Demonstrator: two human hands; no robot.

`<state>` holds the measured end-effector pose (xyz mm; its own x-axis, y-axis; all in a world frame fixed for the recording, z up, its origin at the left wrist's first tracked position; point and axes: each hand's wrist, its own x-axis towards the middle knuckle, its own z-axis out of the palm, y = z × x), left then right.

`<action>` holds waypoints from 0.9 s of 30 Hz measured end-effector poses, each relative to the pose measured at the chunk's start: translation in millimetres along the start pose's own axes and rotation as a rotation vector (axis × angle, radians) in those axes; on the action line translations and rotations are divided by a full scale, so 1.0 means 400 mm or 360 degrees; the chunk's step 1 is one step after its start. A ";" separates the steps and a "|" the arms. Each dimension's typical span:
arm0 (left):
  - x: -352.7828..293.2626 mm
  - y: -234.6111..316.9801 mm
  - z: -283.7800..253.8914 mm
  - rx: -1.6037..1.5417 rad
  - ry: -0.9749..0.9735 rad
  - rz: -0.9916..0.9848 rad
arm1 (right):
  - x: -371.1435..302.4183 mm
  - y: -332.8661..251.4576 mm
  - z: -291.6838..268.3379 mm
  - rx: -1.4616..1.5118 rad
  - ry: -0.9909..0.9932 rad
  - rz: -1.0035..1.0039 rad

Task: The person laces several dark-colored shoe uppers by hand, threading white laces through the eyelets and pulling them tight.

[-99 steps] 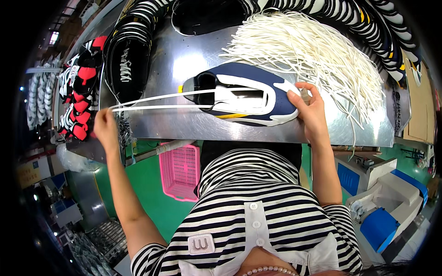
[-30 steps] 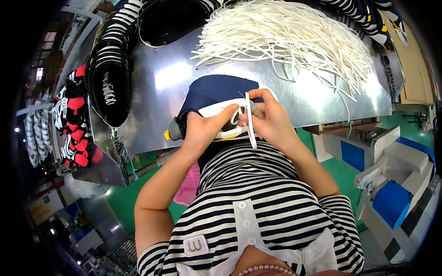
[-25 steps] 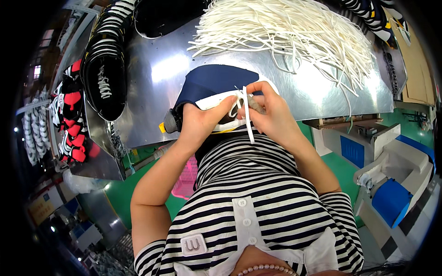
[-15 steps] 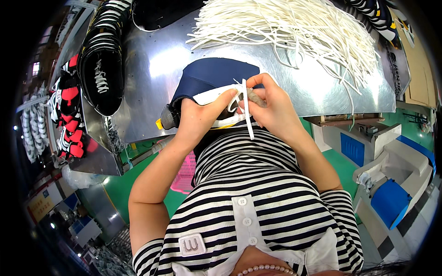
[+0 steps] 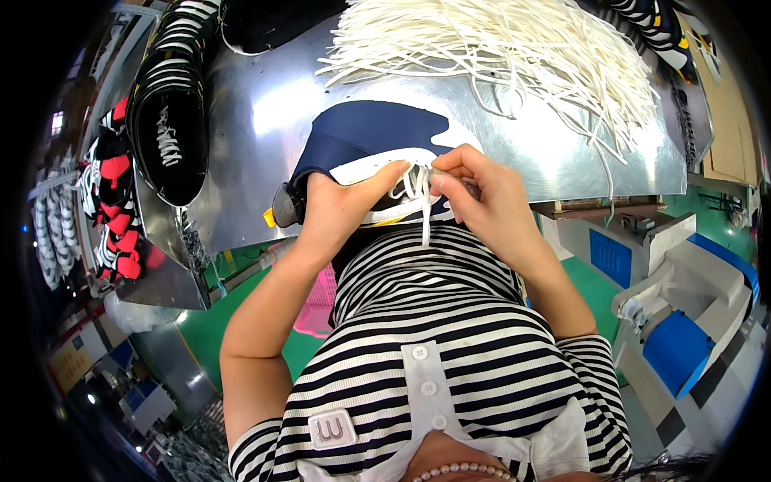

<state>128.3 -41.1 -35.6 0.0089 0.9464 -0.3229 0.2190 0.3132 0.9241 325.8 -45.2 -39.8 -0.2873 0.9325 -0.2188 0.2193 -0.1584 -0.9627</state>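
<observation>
I see navy shoe (image 5: 365, 140) at near edge of metal table (image 5: 241, 120). Left hand (image 5: 341, 205) clamps its side; right hand (image 5: 482, 193) pinches white lace (image 5: 423, 213) (knot probably, blurred). Loose laces pile (image 5: 514, 48) beyond.

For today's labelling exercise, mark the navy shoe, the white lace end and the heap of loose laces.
navy shoe (image 5: 373, 132), head view, on its toe.
white lace end (image 5: 425, 229), head view, hanging tip.
heap of loose laces (image 5: 498, 40), head view, middle.

- Under my grip lies a shiny metal table (image 5: 241, 120), glaring with overhead light.
- Below it, green floor (image 5: 277, 345) and a pink basket (image 5: 317, 301).
- Right of my grip stand blue-and-white machines (image 5: 683, 321).
</observation>
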 end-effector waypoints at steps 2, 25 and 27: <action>0.002 0.000 0.002 -0.0021 -0.0017 0.0017 | 0.004 0.000 0.001 -0.0045 0.0022 0.0003; 0.061 0.029 -0.044 0.0092 -0.0364 -0.0126 | 0.168 0.021 0.040 0.0228 0.0329 -0.0323; 0.076 0.009 -0.038 0.0033 -0.0257 0.0074 | 0.162 0.029 0.044 0.0162 0.0402 -0.0386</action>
<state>114.4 -9.8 -38.9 0.1756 0.9344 -0.3101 0.2350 0.2661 0.9349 293.1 7.7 -67.9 -0.0775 0.9957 0.0514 0.0753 0.0573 -0.9955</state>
